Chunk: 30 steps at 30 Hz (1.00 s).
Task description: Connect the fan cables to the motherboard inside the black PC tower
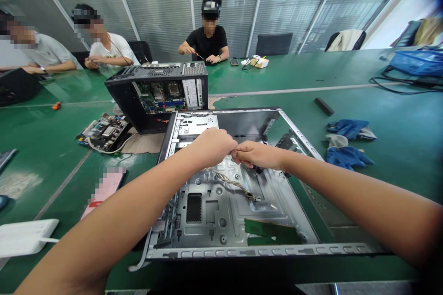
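An open metal computer case [214, 251] lies flat on the table in front of me, its inside facing up. Over its middle, my left hand [217, 145] is closed in a fist. My right hand [255, 154] meets it, fingers pinched; whatever they hold is hidden. A dark piece [258, 169] shows just under my right hand; I cannot tell whether it is gripped. Twisted cables [235, 182] run across the case floor below my hands. Two green memory modules [272, 229] lie in the near right part of the case.
A second computer case [121, 101] stands upright behind, beside a loose circuit board [105, 130]. Blue gloves [348, 156] and a dark bar [324, 106] lie to the right. A phone [105, 191] and white adapter [27, 236] sit left. Several people [209, 39] sit across the table.
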Each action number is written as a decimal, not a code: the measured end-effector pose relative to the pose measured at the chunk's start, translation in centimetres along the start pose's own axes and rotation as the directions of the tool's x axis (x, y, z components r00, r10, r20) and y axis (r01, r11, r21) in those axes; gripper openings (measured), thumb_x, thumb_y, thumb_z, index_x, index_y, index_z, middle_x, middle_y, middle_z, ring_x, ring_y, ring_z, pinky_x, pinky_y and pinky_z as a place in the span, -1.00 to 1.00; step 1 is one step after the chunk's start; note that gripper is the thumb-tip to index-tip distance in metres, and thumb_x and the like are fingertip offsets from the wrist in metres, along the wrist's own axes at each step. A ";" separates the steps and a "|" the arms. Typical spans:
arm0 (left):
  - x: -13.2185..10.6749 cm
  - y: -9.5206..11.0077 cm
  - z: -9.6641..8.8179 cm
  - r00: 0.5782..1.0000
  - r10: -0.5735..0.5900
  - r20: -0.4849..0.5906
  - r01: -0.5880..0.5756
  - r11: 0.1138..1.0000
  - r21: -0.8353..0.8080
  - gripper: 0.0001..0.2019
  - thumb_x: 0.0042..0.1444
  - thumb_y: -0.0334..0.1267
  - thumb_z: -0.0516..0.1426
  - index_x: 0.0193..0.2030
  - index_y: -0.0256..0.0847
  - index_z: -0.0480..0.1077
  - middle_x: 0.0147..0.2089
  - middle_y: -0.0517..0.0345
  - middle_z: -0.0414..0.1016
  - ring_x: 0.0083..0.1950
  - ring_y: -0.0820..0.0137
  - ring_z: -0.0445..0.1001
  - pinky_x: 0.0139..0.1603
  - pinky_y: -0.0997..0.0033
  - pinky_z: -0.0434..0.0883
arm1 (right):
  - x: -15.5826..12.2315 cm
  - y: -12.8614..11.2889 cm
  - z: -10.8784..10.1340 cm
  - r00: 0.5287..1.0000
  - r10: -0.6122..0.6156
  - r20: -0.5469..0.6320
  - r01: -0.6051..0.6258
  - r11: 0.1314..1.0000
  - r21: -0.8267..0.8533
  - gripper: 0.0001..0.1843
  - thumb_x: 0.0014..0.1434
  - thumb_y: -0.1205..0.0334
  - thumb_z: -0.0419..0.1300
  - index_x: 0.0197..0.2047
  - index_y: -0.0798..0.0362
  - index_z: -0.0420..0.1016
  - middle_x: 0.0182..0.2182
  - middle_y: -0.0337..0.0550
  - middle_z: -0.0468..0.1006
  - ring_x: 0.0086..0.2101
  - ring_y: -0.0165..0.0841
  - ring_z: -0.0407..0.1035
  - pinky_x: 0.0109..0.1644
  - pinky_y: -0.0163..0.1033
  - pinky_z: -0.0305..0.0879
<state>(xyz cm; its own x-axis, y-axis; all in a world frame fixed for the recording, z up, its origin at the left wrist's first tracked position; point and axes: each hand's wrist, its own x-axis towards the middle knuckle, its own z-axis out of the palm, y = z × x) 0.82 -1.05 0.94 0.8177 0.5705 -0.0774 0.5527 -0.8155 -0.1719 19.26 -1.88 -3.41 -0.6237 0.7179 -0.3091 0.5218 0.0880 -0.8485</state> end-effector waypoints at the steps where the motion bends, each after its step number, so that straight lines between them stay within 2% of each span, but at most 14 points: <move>1: 0.0 0.1 -0.1 1.000 0.000 0.000 0.000 1.000 0.003 -0.82 0.06 -0.49 0.09 -0.29 -0.19 0.48 -0.36 0.09 0.54 -0.30 0.34 0.43 -0.33 0.34 0.22 | 0.0 0.0 0.0 1.000 -0.004 0.001 0.004 1.000 -0.004 -0.68 0.28 0.10 0.00 -0.43 0.07 0.34 -0.70 -0.33 0.22 -0.62 -0.45 0.09 -0.47 -0.28 0.02; 6: -0.1 0.2 0.0 1.000 -0.005 -0.002 0.005 1.000 -0.004 -0.85 0.09 -0.47 0.10 -0.27 -0.20 0.47 -0.32 0.07 0.54 -0.29 0.35 0.43 -0.32 0.35 0.23 | -0.1 0.1 -0.1 1.000 -0.015 0.000 0.015 1.000 -0.005 -0.68 0.28 0.09 0.00 -0.43 0.08 0.35 -0.69 -0.33 0.22 -0.61 -0.46 0.09 -0.48 -0.29 0.02; 10: -0.2 0.1 0.1 0.999 -0.028 -0.019 0.028 0.999 -0.034 -0.87 0.21 -0.33 0.08 -0.22 -0.21 0.47 -0.28 0.04 0.53 -0.24 0.31 0.44 -0.32 0.34 0.24 | -0.2 0.0 -0.1 1.000 -0.009 -0.004 0.009 1.000 0.002 -0.68 0.28 0.07 0.01 -0.43 0.07 0.33 -0.69 -0.33 0.22 -0.61 -0.45 0.10 -0.48 -0.29 0.03; 13: -0.1 0.0 0.0 0.999 -0.037 -0.010 0.037 0.998 -0.045 -0.88 0.20 -0.26 0.13 -0.22 -0.21 0.47 -0.26 0.05 0.53 -0.20 0.29 0.45 -0.31 0.34 0.24 | -0.2 -0.1 -0.1 1.000 -0.013 -0.004 0.013 1.000 0.011 -0.69 0.28 0.07 0.01 -0.43 0.07 0.33 -0.70 -0.34 0.21 -0.61 -0.46 0.09 -0.48 -0.29 0.02; 21: 0.0 -0.2 0.4 0.999 0.000 -0.054 -0.001 1.000 -0.026 -0.85 0.19 -0.37 0.06 -0.26 -0.20 0.47 -0.31 0.07 0.53 -0.24 0.33 0.43 -0.31 0.35 0.23 | -0.1 -0.2 -0.1 1.000 -0.013 -0.002 0.013 1.000 0.018 -0.75 0.23 0.15 0.05 -0.43 0.07 0.34 -0.71 -0.34 0.22 -0.62 -0.46 0.09 -0.48 -0.29 0.01; 30: 0.1 0.0 0.5 0.999 -0.005 -0.040 0.003 0.999 -0.041 -0.87 0.15 -0.39 0.08 -0.29 -0.20 0.47 -0.32 0.05 0.54 -0.30 0.33 0.43 -0.32 0.33 0.22 | -0.2 -0.2 -0.2 1.000 -0.022 0.002 0.022 1.000 -0.005 -0.70 0.26 0.09 0.03 -0.44 0.06 0.34 -0.71 -0.34 0.22 -0.62 -0.45 0.09 -0.47 -0.28 0.02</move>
<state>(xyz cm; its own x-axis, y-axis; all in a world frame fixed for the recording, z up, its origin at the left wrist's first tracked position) 0.81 -0.99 0.49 0.8207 0.5702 -0.0368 0.5616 -0.8168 -0.1318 19.38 -1.95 -3.09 -0.6361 0.7145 -0.2912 0.5107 0.1069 -0.8531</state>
